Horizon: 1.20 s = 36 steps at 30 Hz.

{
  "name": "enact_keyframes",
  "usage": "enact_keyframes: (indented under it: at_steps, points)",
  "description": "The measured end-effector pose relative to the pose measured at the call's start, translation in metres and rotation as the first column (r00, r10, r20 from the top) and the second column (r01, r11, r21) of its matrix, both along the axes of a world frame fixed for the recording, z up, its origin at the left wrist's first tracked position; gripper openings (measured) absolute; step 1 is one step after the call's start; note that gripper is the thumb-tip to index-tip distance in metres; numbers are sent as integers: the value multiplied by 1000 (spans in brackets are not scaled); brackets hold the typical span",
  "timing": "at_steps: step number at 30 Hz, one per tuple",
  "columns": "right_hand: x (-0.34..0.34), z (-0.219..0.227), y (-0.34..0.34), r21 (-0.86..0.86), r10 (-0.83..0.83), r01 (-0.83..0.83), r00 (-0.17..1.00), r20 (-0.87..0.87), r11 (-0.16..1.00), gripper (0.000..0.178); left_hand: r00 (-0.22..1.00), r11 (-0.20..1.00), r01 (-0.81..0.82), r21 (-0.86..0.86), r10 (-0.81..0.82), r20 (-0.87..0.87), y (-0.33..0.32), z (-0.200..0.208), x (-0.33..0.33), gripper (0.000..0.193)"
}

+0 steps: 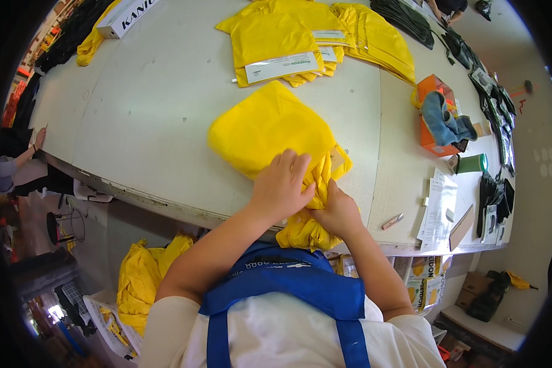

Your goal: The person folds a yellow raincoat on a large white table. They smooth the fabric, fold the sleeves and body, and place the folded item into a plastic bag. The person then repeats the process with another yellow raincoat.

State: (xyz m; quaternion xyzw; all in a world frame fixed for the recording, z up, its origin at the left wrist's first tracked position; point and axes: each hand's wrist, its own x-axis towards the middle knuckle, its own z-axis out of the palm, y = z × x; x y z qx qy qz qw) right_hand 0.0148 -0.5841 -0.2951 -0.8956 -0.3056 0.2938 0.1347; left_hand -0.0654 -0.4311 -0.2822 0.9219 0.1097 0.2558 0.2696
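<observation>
A glossy yellow fabric piece (267,126) lies on the table in front of me. Its far part is smooth and rounded. The near part is gathered into twisted folds and hangs down at the table's edge by my apron. My left hand (282,184) rests on the near side of the smooth part, fingers stretched forward and thumb apart. Just to its right, my right hand (337,211) is closed on the gathered folds, its fingertips partly hidden by the fabric. Whether the piece is a garment or a cover, I cannot tell.
Farther back lie folded yellow pieces (276,40) with white labels. On the right are an orange box (432,132) holding blue cloth, a green roll (472,163), a cutter (392,221), papers (438,202) and black packages. Yellow fabric (144,276) fills a bin below left. Another person's hand (40,138) is at far left.
</observation>
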Motion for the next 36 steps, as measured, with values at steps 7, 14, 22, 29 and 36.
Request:
enact_keyframes:
  at_steps: [7, 14, 22, 29, 36]
  points:
    - [-4, 6, 7, 52, 209, -226, 951, 229, 973, 73, 967, 962, 253, 104, -254, -7, 2, -13, 35, 2]
    - [17, -28, -7, 490, -283, 427, 896, -342, 760, 34, 946, 957, 288, 40, -291, 145, 30, -24, -42, 46]
    - [13, -14, 10, 537, -154, 747, 629, -762, 391, 36, 997, 711, 64, -700, -12, 79, 17, -101, -32, 60]
    - [27, -8, 17, 472, -226, 778, 590, -775, 415, 36, 992, 650, 120, -751, -102, 70, -10, -93, -40, 35]
    - [59, -48, 18, 479, -340, 668, 722, -603, 569, 42, 945, 509, 113, -853, -321, -66, -17, -81, -68, 39]
